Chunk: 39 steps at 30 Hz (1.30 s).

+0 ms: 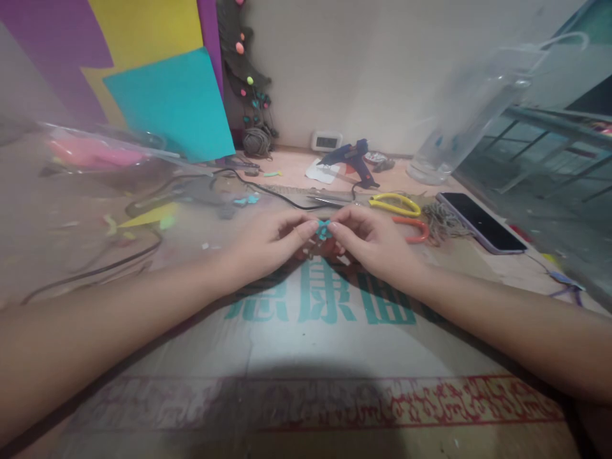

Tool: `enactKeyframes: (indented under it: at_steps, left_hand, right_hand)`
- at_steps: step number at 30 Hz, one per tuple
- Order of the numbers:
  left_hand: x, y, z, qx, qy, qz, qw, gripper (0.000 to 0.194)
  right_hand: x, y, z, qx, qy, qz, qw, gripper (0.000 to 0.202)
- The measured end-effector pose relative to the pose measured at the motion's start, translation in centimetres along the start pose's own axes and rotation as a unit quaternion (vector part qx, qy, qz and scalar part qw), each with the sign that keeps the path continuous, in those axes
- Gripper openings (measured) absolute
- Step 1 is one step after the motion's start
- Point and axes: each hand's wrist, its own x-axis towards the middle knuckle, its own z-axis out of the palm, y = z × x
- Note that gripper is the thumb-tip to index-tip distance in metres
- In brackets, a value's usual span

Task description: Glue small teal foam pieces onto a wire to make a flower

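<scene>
Between my two hands is a small turquoise flower-shaped piece (324, 230), held just above the table. My left hand (282, 237) pinches its left side between thumb and fingers. On the right side, my right hand (366, 236) pinches it in the same way. Both hands' lower fingers are partly hidden behind the thumbs. Scissors (396, 204) with one yellow and one orange handle lie just behind and right of my right hand. A few turquoise scraps (246, 200) lie behind my left hand.
A dark glue gun (354, 159) lies at the back, its black cord (258, 186) running left. A phone (482, 222), grey yarn (444, 223) and a tall clear container (449, 127) are at right. Coloured sheets (172, 105) and a clear bag with pink contents (95, 150) stand left.
</scene>
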Motion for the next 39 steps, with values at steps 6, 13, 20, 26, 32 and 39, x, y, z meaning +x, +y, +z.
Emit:
enactKeyframes:
  at_steps: [6,13,20,26,32,39]
  left_hand:
    - [0.07,0.60,-0.13,0.089,0.049,0.004,0.995,0.028]
    - [0.03,0.30,-0.02,0.093,0.052,0.012,0.994,0.020]
    - [0.07,0.37,-0.05,0.089,0.060,0.009,0.994,0.021]
    - [-0.01,0.43,-0.18,0.079,0.048,0.005,0.996,0.034]
    - [0.03,0.51,-0.13,0.079,0.074,0.004,0.994,0.024]
    - [-0.02,0.56,-0.25,0.078,0.115,0.014,0.990,0.024]
  right_hand:
    - [0.06,0.36,-0.04,-0.016,-0.016,-0.002,1.000,0.017]
    - [-0.10,0.47,-0.03,-0.040,-0.021,-0.018,0.999,0.018]
    - [-0.29,0.15,-0.03,-0.017,-0.033,-0.015,0.999,0.023]
    - [-0.16,0.32,-0.09,-0.005,-0.031,-0.001,0.999,0.020]
    - [-0.04,-0.09,-0.06,0.077,-0.042,0.042,0.995,0.026]
    - [0.06,-0.04,0.46,0.140,-0.131,0.071,0.979,0.057]
